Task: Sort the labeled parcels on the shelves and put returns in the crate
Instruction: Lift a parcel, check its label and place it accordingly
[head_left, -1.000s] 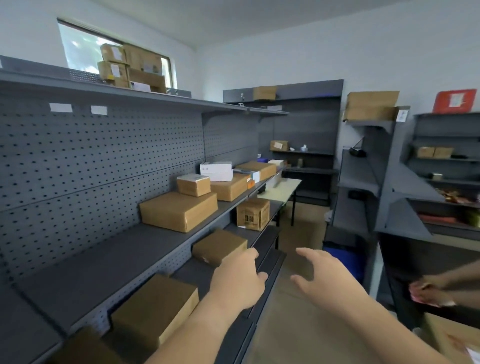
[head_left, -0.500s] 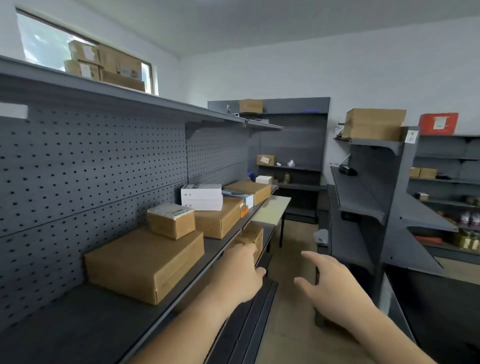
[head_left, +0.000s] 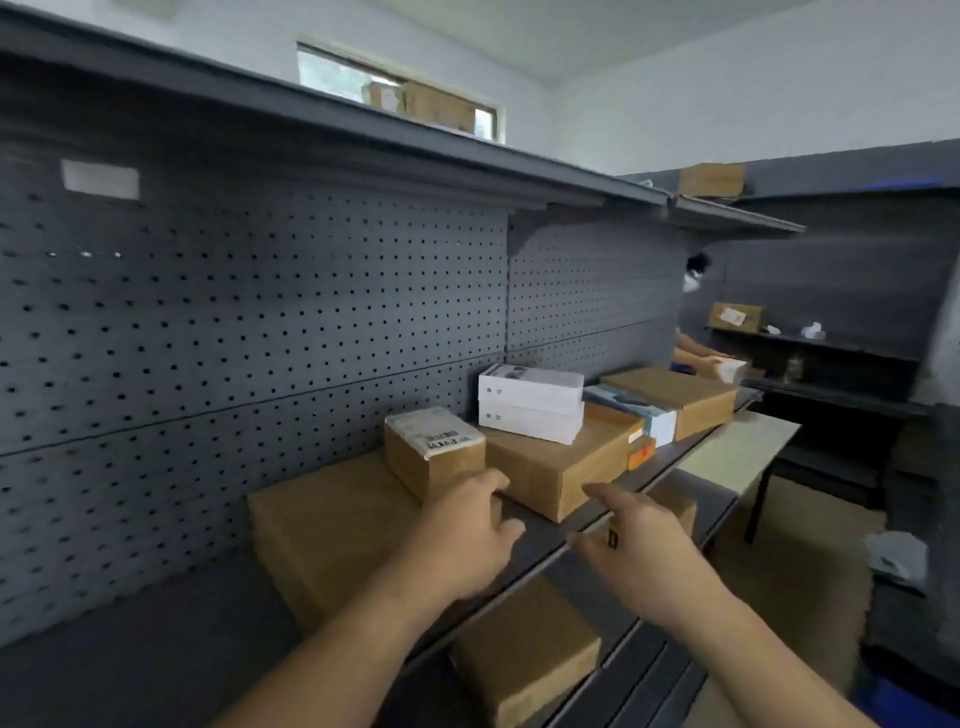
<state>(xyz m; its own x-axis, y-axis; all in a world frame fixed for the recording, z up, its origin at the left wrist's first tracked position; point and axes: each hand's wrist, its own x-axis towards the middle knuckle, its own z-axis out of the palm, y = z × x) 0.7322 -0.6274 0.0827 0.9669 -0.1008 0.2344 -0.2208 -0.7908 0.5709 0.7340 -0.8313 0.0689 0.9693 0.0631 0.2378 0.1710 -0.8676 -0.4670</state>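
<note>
You've closed in on the shelf (head_left: 156, 649), left hand (head_left: 462, 525) and right hand (head_left: 639, 540) spread, empty, just beside the small labelled parcel (head_left: 434, 457) atop the flat box (head_left: 322, 530): picking step, so clasp its sides next.

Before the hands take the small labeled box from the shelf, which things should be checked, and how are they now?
1. Left hand and right hand hold nothing: ok.
2. Small labeled box has nothing on top: ok.
3. Its label faces up: ok.
4. Label text readable: cannot tell, blurred.
5. White boxes beside it lie flat: ok.
6. Returns crate located: cannot tell.
</note>
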